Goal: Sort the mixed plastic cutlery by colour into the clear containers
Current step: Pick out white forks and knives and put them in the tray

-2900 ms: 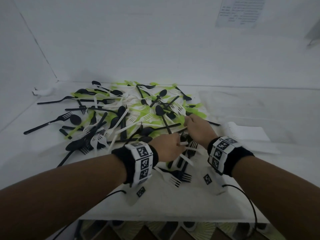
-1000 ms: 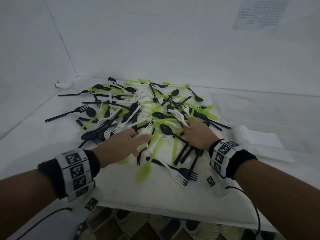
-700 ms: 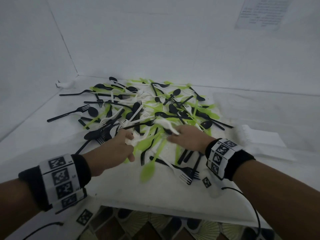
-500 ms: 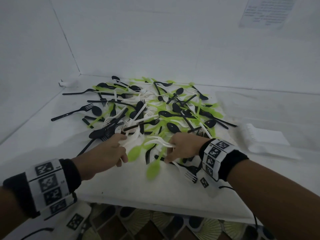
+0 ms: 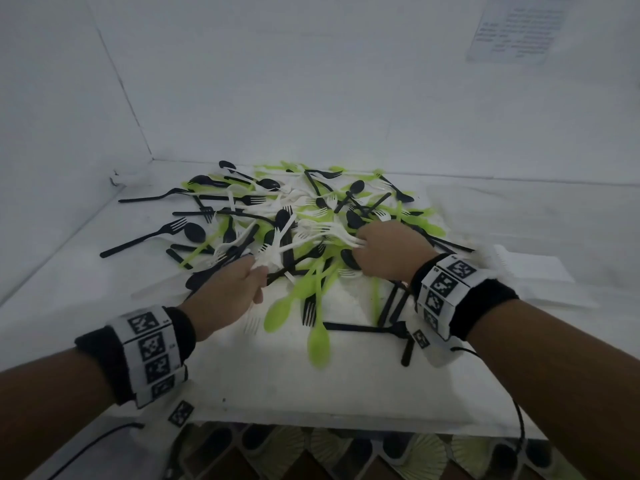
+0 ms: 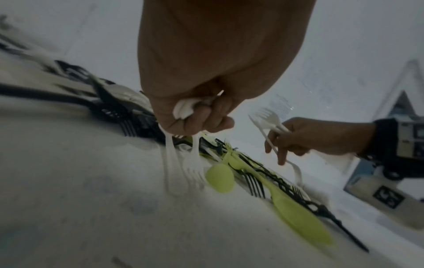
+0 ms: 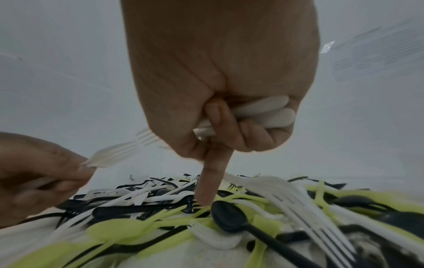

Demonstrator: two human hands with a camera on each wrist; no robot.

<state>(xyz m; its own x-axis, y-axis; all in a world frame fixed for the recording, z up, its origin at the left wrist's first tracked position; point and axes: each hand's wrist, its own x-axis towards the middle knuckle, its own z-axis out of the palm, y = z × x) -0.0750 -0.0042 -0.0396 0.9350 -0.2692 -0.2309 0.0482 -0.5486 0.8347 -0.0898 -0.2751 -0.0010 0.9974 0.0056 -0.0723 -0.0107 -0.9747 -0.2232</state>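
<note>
Nearest the person, two green spoons [image 5: 313, 320] are lying on the white table [image 5: 311, 386], just ahead of and between the two wrists. The left hand [image 5: 225, 292] is curling its fingers round a small bundle of white forks [image 5: 277, 249], gripping them by the handles while the tines are fanning out beyond the knuckles. To its right and slightly farther out, the right hand [image 5: 388, 251] is clenching several white handles [image 7: 263, 114] in the palm; its index finger [image 7: 213, 172] is pointing straight down and touching the heap between a black spoon [image 7: 227, 215] and green pieces. White fork heads [image 5: 325, 230] are projecting leftward from this fist. Beyond both hands the mixed cutlery pile [image 5: 294, 209] is spreading toward the far wall, black, white and green pieces crossing one another. No clear container is plainly showing; a pale object [image 5: 530, 268] to the right of the right hand cannot be identified. The pieces are probably light, thin, smooth and springy, so tines are likely to be snagging on neighbours. Handles are the safer hold, pinched near mid-length and lifted lengthwise out of the tangle.
</note>
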